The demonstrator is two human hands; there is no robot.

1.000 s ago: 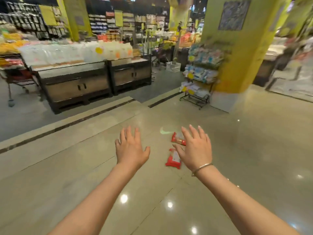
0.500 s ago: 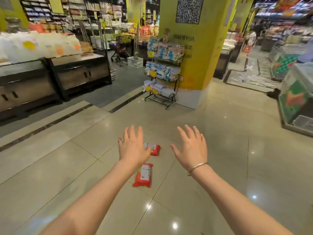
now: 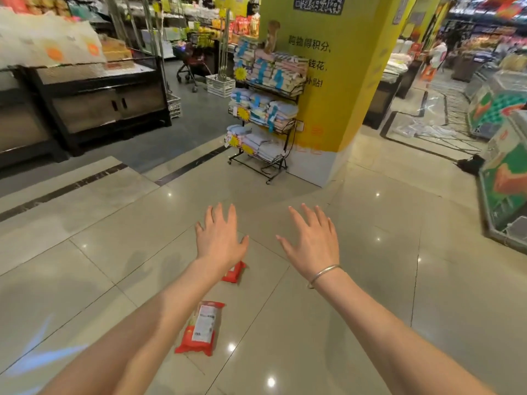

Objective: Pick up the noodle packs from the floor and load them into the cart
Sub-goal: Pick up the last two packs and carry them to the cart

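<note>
Two red noodle packs lie on the shiny tiled floor. The near noodle pack (image 3: 201, 327) shows its white label and lies below my left forearm. The far noodle pack (image 3: 234, 272) is mostly hidden behind my left wrist. My left hand (image 3: 221, 238) is stretched out above the floor, fingers spread, holding nothing. My right hand (image 3: 312, 240), with a thin bracelet at the wrist, is held out the same way, empty. Both hands are well above the packs. No cart for loading is near me in this view.
A wire rack of folded cloths (image 3: 263, 109) stands against a yellow pillar (image 3: 339, 89) ahead. Dark display counters (image 3: 97, 104) run along the left. A freezer chest (image 3: 504, 178) is at the right edge. A distant shopping cart (image 3: 194, 64) stands in the aisle.
The view has swung right and come closer. The packs have slid from ahead of my hands to below my left wrist and forearm. Both hands stay spread and empty.
</note>
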